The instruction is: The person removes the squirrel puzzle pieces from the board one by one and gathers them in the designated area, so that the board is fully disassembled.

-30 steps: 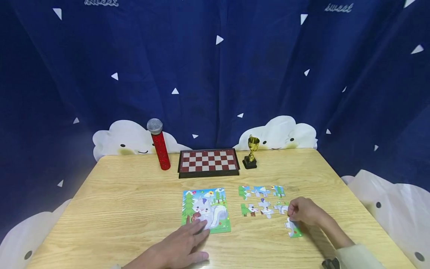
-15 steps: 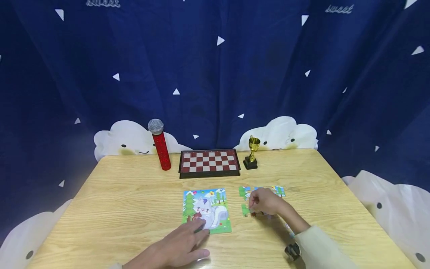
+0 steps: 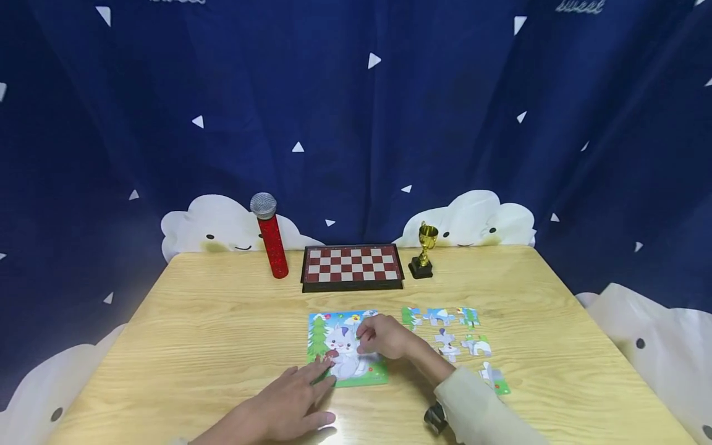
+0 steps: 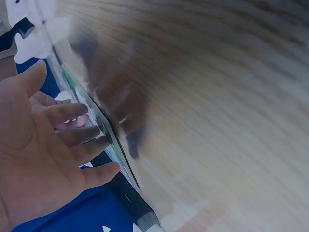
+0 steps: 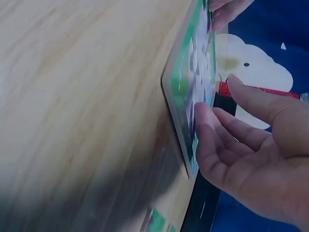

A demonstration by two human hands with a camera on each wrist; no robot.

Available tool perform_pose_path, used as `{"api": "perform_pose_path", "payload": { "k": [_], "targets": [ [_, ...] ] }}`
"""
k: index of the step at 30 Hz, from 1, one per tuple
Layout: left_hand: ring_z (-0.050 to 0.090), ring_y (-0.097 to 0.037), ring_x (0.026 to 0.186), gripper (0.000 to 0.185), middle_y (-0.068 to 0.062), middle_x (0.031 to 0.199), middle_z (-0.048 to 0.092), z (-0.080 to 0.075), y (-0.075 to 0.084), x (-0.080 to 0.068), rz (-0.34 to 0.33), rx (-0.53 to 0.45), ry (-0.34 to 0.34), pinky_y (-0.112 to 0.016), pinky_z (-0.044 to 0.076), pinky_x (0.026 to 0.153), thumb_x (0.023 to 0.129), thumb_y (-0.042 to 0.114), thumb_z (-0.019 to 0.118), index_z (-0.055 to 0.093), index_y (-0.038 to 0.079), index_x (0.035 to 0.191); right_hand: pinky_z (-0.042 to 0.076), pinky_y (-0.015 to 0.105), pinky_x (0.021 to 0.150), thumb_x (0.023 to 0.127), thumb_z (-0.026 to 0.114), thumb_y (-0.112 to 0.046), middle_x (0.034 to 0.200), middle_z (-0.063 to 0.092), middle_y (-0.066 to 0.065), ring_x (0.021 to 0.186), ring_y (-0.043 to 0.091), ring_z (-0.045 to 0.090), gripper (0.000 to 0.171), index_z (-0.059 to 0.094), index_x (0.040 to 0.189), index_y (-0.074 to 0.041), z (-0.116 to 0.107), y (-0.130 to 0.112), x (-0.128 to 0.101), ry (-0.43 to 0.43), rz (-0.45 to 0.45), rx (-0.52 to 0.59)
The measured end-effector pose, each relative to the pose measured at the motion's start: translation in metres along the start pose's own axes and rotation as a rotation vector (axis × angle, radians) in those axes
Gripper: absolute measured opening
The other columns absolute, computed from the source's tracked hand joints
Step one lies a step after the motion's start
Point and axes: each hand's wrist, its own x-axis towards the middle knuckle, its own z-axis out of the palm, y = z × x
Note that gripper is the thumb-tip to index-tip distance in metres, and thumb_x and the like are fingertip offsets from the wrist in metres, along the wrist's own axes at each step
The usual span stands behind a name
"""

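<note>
A square squirrel picture board [image 3: 317, 374] lies on the wooden table in the head view. My left hand [image 3: 292, 395] rests at its lower left part, fingers spread; the left wrist view shows that palm with fingertips at the board's edge. My right hand [image 3: 384, 338] is over the board's right part. In the right wrist view its fingers [image 5: 206, 137] bend loosely with the fingertips right at the picture, the thumb stands apart, and nothing shows between them. Several loose jigsaw pieces [image 3: 447, 344] lie in rows right of the board, partly hidden by the right forearm.
Toward the back stand a red microphone [image 3: 272, 247] with a silver head, a red-and-white checkerboard [image 3: 351, 266] in a black frame, and a small gold trophy cup [image 3: 425, 250] on a black base. A blue curtain [image 3: 356, 123] hangs behind the table.
My right hand has moved left from the lower right jigsaw piece, across the other loose pieces, to the picture board. My left hand has barely moved.
</note>
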Motion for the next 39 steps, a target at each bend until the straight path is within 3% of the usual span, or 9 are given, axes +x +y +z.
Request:
{"api": "perform_pose_path", "payload": {
  "k": [9,26,39],
  "targets": [
    [0.030,-0.031,0.142,0.071,-0.012,0.155,0.029,0.002,0.000,-0.002,-0.023,0.000,-0.035,-0.059,0.035,0.105,0.092,0.060,0.043,0.043,0.012,0.143,0.044,0.019,0.059,0.079,0.073,-0.007,0.074,0.060,0.000,0.066,0.010,0.051,0.017,0.067,0.094,0.000,0.011,-0.009,0.001,-0.042,0.012,-0.001],
    [0.031,-0.028,0.142,0.070,-0.012,0.156,0.029,0.005,0.001,-0.003,-0.025,0.023,-0.019,-0.056,0.036,0.105,0.091,0.060,0.044,0.043,0.013,0.143,0.042,0.018,0.054,0.076,0.072,0.001,0.065,0.057,-0.002,0.060,0.008,0.049,0.009,0.067,0.074,-0.006,0.018,-0.018,-0.002,-0.005,0.013,-0.066],
    [0.035,-0.028,0.140,0.065,-0.013,0.153,0.033,0.005,0.000,-0.003,-0.006,0.075,0.028,-0.053,0.039,0.103,0.093,0.056,0.045,0.046,0.013,0.141,0.038,0.018,0.050,0.082,0.061,0.007,0.062,0.056,0.002,0.054,0.009,0.043,0.009,0.067,0.080,0.000,-0.002,-0.015,-0.007,-0.070,-0.006,0.072]
  ]
}}
